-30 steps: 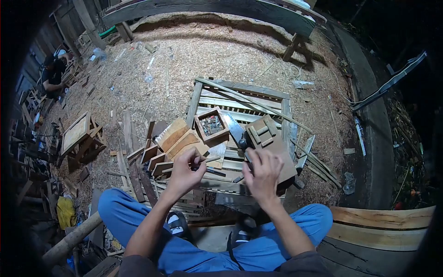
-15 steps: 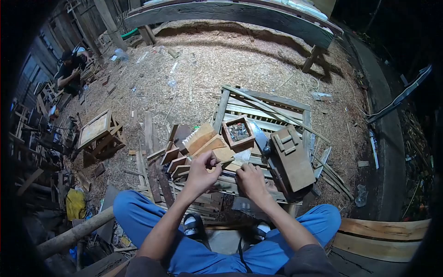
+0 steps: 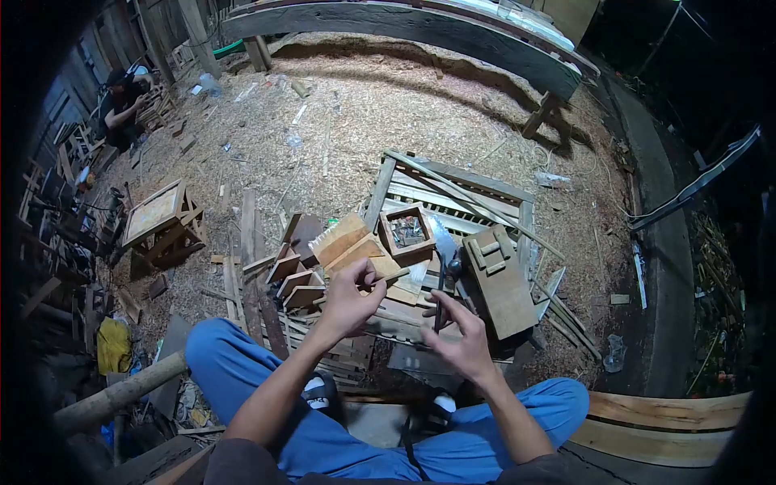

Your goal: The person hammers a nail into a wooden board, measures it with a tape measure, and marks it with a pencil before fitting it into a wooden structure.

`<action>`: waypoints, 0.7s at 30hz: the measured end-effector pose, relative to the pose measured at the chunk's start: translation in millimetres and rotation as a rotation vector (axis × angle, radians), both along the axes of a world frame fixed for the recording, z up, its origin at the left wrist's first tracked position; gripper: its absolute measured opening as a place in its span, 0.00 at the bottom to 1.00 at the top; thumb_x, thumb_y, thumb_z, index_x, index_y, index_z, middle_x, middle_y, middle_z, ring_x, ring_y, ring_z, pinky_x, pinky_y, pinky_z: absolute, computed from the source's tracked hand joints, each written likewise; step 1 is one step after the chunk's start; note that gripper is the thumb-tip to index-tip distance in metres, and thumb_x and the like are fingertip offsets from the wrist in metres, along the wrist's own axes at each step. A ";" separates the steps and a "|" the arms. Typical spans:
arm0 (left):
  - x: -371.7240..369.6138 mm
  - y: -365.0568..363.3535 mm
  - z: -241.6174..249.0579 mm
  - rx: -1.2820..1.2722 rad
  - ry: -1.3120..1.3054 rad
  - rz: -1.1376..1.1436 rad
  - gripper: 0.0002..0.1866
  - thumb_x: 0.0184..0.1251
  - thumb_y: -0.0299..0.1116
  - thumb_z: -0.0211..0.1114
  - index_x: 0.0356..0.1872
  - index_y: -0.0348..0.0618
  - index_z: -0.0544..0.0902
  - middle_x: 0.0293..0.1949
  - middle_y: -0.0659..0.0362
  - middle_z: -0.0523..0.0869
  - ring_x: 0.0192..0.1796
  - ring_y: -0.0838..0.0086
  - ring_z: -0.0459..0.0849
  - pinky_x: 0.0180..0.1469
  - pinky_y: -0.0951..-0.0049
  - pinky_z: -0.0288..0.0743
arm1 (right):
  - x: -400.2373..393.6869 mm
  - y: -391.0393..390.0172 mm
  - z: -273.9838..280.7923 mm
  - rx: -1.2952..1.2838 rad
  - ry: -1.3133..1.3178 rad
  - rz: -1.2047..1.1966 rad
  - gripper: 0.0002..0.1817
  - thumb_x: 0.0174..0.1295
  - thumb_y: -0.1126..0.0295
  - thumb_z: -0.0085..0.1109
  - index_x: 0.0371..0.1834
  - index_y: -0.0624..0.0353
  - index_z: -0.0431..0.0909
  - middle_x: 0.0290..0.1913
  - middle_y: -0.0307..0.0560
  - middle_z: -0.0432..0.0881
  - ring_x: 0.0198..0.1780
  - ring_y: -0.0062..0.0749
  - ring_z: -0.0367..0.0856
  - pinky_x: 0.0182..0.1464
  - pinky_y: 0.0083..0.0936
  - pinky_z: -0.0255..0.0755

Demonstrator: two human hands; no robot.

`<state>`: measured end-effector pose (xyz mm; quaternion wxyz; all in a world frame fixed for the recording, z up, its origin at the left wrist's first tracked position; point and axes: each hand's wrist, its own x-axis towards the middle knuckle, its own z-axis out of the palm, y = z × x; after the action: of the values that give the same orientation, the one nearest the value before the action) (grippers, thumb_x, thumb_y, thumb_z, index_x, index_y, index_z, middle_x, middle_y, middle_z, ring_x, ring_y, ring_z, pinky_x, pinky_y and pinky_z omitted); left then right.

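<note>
My left hand (image 3: 349,301) pinches a thin wooden stick (image 3: 396,275), which points right from between thumb and fingers. Lower and to the right, my right hand (image 3: 462,335) grips a dark, slim tool (image 3: 439,311) held nearly upright; its kind is unclear. Beyond both hands lie flat wooden boards (image 3: 349,242) and an open wooden box (image 3: 427,250) filled with small metal pieces. A shiny metal blade (image 3: 441,240) rests beside that box. To the right of my right hand sits a long wooden piece with a raised crosspiece (image 3: 505,295).
A slatted wooden frame (image 3: 381,190) lies under these things. At left stands a small wooden stool (image 3: 153,212). A heavy beam bench (image 3: 404,26) crosses the far side. Another person (image 3: 121,113) crouches far left. Wood shavings (image 3: 364,105) cover the ground.
My right hand has moved down and right, away from the stick, and the dark tool now shows in it. The left hand keeps the stick. The view has shifted slightly.
</note>
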<state>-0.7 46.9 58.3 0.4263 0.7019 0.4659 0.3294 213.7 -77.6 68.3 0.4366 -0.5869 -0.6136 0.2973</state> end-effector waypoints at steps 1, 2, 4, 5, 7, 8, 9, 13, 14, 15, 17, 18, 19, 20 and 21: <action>3.0 -1.3 2.4 0.000 -0.001 0.000 0.14 0.66 0.25 0.69 0.28 0.37 0.71 0.28 0.62 0.79 0.39 0.82 0.82 0.44 0.74 0.79 | -2.5 -0.4 6.0 0.075 0.052 -0.006 0.34 0.55 0.72 0.82 0.66 0.66 0.80 0.50 0.48 0.88 0.45 0.30 0.89 0.49 0.30 0.82; 7.0 -3.0 4.8 -0.023 -0.023 -0.005 0.14 0.66 0.25 0.69 0.28 0.38 0.70 0.28 0.62 0.81 0.40 0.81 0.83 0.44 0.74 0.80 | -3.7 -1.0 11.0 0.076 0.051 -0.006 0.34 0.55 0.72 0.82 0.66 0.66 0.80 0.50 0.48 0.88 0.45 0.30 0.89 0.49 0.30 0.82; 12.6 -4.7 0.7 -0.047 -0.046 -0.010 0.15 0.67 0.25 0.70 0.28 0.39 0.69 0.29 0.61 0.83 0.41 0.81 0.84 0.44 0.74 0.80 | -3.1 -2.9 17.2 0.148 0.017 -0.037 0.32 0.53 0.73 0.84 0.62 0.64 0.81 0.48 0.48 0.89 0.45 0.30 0.88 0.48 0.27 0.80; 15.2 -4.8 -8.7 -0.024 -0.112 -0.018 0.15 0.64 0.28 0.70 0.28 0.37 0.70 0.27 0.59 0.79 0.35 0.79 0.78 0.39 0.72 0.75 | 3.2 -6.8 -3.9 0.253 -0.137 -0.076 0.24 0.56 0.74 0.83 0.55 0.63 0.82 0.45 0.48 0.88 0.39 0.29 0.87 0.42 0.25 0.79; 20.8 -9.9 -7.1 -0.004 -0.178 -0.031 0.16 0.62 0.30 0.71 0.29 0.36 0.70 0.26 0.58 0.76 0.30 0.77 0.72 0.35 0.71 0.71 | 10.1 -11.7 -11.7 0.300 -0.155 -0.056 0.21 0.58 0.76 0.81 0.53 0.63 0.82 0.42 0.47 0.88 0.35 0.30 0.86 0.39 0.25 0.79; 23.7 -14.4 -4.4 -0.028 -0.235 -0.036 0.16 0.62 0.29 0.71 0.28 0.36 0.70 0.26 0.58 0.75 0.30 0.78 0.72 0.35 0.71 0.71 | 12.8 -14.0 -14.9 0.350 -0.173 -0.034 0.18 0.60 0.77 0.79 0.51 0.63 0.81 0.38 0.46 0.88 0.32 0.31 0.86 0.36 0.25 0.78; 26.5 -17.6 -0.8 -0.053 -0.291 -0.041 0.15 0.63 0.28 0.70 0.28 0.36 0.69 0.26 0.58 0.75 0.30 0.78 0.72 0.35 0.71 0.71 | 8.5 -14.6 -18.4 0.388 -0.134 -0.083 0.13 0.64 0.79 0.75 0.49 0.64 0.82 0.33 0.47 0.87 0.27 0.33 0.85 0.33 0.27 0.78; 30.0 -21.4 -5.5 -0.079 -0.316 -0.071 0.14 0.64 0.26 0.69 0.28 0.36 0.70 0.25 0.59 0.76 0.31 0.80 0.73 0.35 0.70 0.72 | -8.5 -18.7 -9.7 0.304 -0.046 -0.147 0.14 0.65 0.79 0.70 0.53 0.65 0.82 0.39 0.55 0.88 0.37 0.44 0.90 0.41 0.34 0.83; 28.6 -22.1 -3.4 -0.099 -0.204 -0.074 0.15 0.66 0.24 0.70 0.28 0.38 0.69 0.28 0.59 0.80 0.37 0.80 0.80 0.40 0.72 0.76 | -8.8 -18.3 -4.7 0.303 -0.045 -0.150 0.14 0.65 0.79 0.70 0.53 0.65 0.82 0.39 0.55 0.88 0.37 0.44 0.90 0.41 0.34 0.83; 28.6 -23.4 -0.8 -0.118 -0.093 -0.079 0.16 0.67 0.23 0.70 0.29 0.40 0.68 0.31 0.59 0.85 0.43 0.80 0.87 0.44 0.74 0.79 | -9.5 -17.4 -0.5 0.321 -0.127 -0.106 0.15 0.64 0.79 0.70 0.53 0.65 0.82 0.40 0.55 0.88 0.38 0.45 0.90 0.42 0.34 0.83; 32.9 -28.5 5.1 -0.042 -0.076 -0.067 0.15 0.66 0.23 0.70 0.29 0.39 0.69 0.30 0.58 0.83 0.43 0.78 0.88 0.44 0.73 0.79 | -9.2 -17.2 -2.7 0.374 -0.200 -0.032 0.16 0.62 0.80 0.71 0.53 0.65 0.82 0.40 0.55 0.89 0.39 0.46 0.90 0.44 0.34 0.83; 35.1 -30.9 7.7 0.036 -0.059 -0.049 0.15 0.66 0.22 0.70 0.29 0.38 0.69 0.29 0.58 0.82 0.42 0.77 0.89 0.44 0.72 0.79 | -9.9 -17.5 -2.8 0.373 -0.200 -0.034 0.16 0.62 0.80 0.71 0.53 0.65 0.82 0.40 0.55 0.89 0.39 0.46 0.90 0.44 0.34 0.83; 37.0 -33.0 9.6 0.036 -0.059 -0.049 0.15 0.66 0.22 0.70 0.29 0.38 0.69 0.29 0.58 0.82 0.42 0.77 0.89 0.44 0.72 0.79 | -11.0 -17.1 -2.8 0.371 -0.202 -0.034 0.16 0.61 0.80 0.71 0.53 0.65 0.83 0.38 0.54 0.88 0.39 0.46 0.90 0.43 0.35 0.82; 38.6 -35.1 11.1 0.103 -0.059 -0.043 0.12 0.65 0.22 0.70 0.30 0.37 0.71 0.29 0.57 0.80 0.40 0.75 0.87 0.42 0.71 0.78 | -12.9 -16.2 -3.0 0.370 -0.202 -0.032 0.16 0.61 0.80 0.71 0.52 0.65 0.83 0.37 0.54 0.88 0.38 0.46 0.90 0.42 0.35 0.82; 39.5 -36.8 11.7 0.170 -0.059 -0.037 0.10 0.64 0.21 0.70 0.31 0.36 0.74 0.29 0.56 0.79 0.37 0.73 0.86 0.41 0.70 0.77 | -16.8 -15.4 -1.9 0.370 -0.201 -0.029 0.16 0.61 0.80 0.71 0.52 0.65 0.83 0.37 0.54 0.88 0.38 0.46 0.90 0.42 0.35 0.82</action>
<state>38.7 10.1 69.9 0.3847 0.7340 0.4105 0.3805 196.9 -93.0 66.4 0.4779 -0.5322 -0.6896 0.1133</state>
